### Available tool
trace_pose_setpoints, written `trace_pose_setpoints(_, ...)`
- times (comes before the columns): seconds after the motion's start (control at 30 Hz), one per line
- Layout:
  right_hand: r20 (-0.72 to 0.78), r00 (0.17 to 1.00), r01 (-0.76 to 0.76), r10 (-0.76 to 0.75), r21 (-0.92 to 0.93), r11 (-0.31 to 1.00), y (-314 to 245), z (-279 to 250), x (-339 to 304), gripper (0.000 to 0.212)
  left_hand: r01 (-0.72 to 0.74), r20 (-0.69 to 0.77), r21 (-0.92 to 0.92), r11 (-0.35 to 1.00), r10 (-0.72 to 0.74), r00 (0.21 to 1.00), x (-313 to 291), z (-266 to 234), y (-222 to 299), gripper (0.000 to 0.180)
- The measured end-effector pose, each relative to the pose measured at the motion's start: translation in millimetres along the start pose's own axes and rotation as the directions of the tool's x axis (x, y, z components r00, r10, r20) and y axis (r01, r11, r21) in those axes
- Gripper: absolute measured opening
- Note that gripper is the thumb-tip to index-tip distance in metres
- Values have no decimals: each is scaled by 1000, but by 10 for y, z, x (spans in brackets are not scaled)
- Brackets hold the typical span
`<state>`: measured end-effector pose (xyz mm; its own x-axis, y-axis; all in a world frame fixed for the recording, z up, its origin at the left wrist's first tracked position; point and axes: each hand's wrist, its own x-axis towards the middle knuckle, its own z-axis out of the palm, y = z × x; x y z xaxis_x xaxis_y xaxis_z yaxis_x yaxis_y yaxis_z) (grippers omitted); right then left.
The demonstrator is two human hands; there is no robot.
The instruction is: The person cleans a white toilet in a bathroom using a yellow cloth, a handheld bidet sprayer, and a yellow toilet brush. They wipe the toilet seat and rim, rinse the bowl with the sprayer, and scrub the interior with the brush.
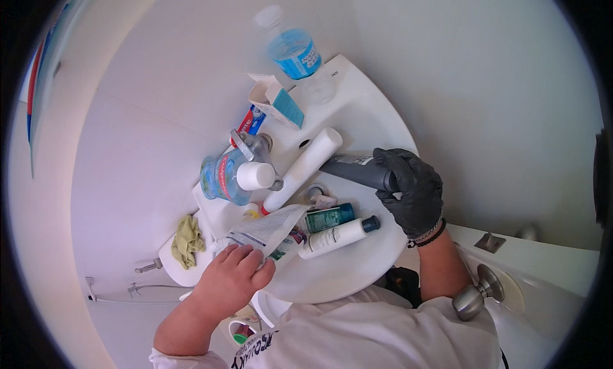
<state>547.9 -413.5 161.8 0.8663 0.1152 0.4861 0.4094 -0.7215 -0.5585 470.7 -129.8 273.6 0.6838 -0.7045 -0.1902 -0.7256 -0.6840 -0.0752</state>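
The grip of the gloved right hand [408,193] is closed around a dark grey bottle [357,168], held over the washbasin [332,283], not yet released. A printed plastic packet [265,231] is pinched by the bare left hand [236,276]; its contents cannot be told. A green bottle [329,218] and white bottle [335,239] are already laid in the basin; a clear blue-labelled bottle [299,54] and carton [278,100] are left on the rim.

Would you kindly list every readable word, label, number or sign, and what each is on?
I won't copy wording, but print stands on:
Clear bottle: lettered blue label.
Blue bottle: lettered red label.
Red-and-blue box: white lettering.
White shirt: dark letters.
Dark bottle, green bottle, white bottle, packet, sink: too small to read.
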Motion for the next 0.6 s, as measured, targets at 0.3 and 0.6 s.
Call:
trace_pose_setpoints(0.3, 16, 1000, -12, 11, 23, 1000, -49, 4, 77, 64, 101, -116, 117, 988, -87, 989, 152, 125, -158, 31)
trace_pose_setpoints(0.6, 14, 999, 46, -46, 2, 999, -164, 96, -37, 62, 227, -275, -35, 973, -228, 934, 716, 349, -55, 48)
